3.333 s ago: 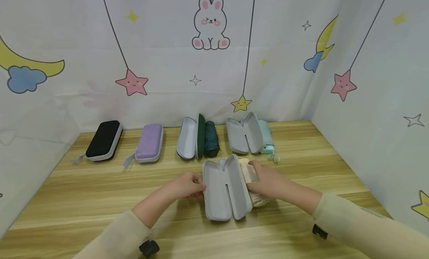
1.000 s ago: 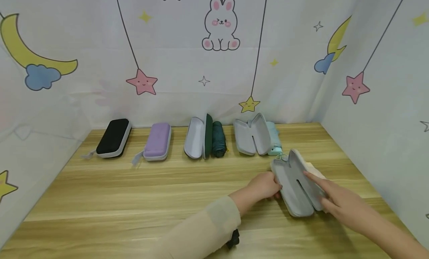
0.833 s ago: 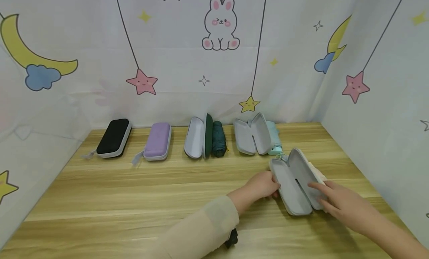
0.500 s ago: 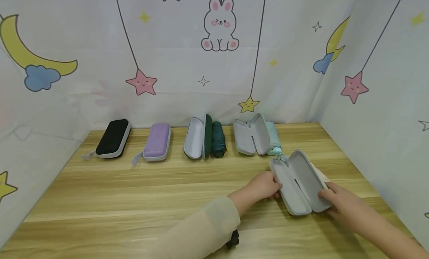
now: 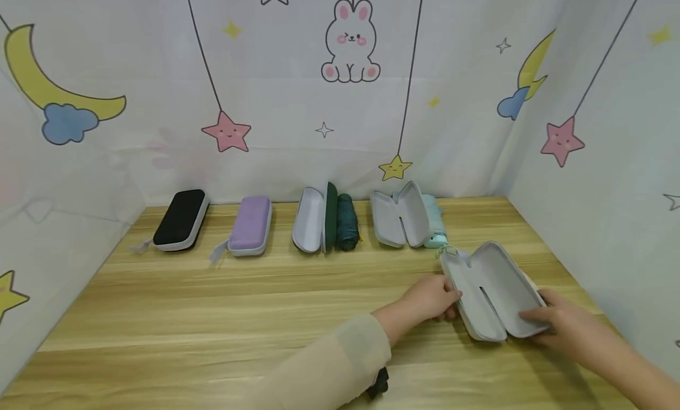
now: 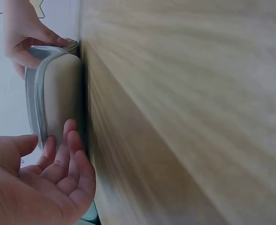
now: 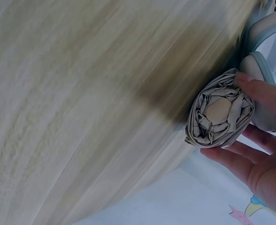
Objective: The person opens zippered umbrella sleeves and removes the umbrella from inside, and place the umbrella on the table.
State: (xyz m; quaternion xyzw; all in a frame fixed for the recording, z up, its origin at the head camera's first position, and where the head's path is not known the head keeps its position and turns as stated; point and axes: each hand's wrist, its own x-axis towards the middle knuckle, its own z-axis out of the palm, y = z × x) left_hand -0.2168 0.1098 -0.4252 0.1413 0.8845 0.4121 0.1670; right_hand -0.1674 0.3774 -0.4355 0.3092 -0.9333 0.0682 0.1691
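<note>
A cream case point(image 5: 480, 307) with a grey lining stands unfolded at the table's right. My left hand point(image 5: 432, 298) pinches its left rim, thumb on the edge; in the left wrist view several fingertips touch the cream outer shell point(image 6: 63, 89). My right hand point(image 5: 571, 327) holds the right half, with one digit over the grey lining. A rolled cream folding umbrella point(image 7: 218, 110) lies against that half's outside, and in the right wrist view my right fingers grip it. From the head it is almost wholly hidden.
Along the back stand a black case point(image 5: 180, 221), a purple case point(image 5: 251, 226), an unfolded green case point(image 5: 330, 218) beside a dark green umbrella point(image 5: 347, 222), and an unfolded grey-lined case point(image 5: 388, 220) beside a mint umbrella point(image 5: 435, 221). Printed cloth walls point(image 5: 287, 103) enclose the table point(image 5: 212, 315).
The cream case has travelled right from the table's middle, and its right half has tilted further outward. My right fingers have shifted from its inner face to grip round its edge.
</note>
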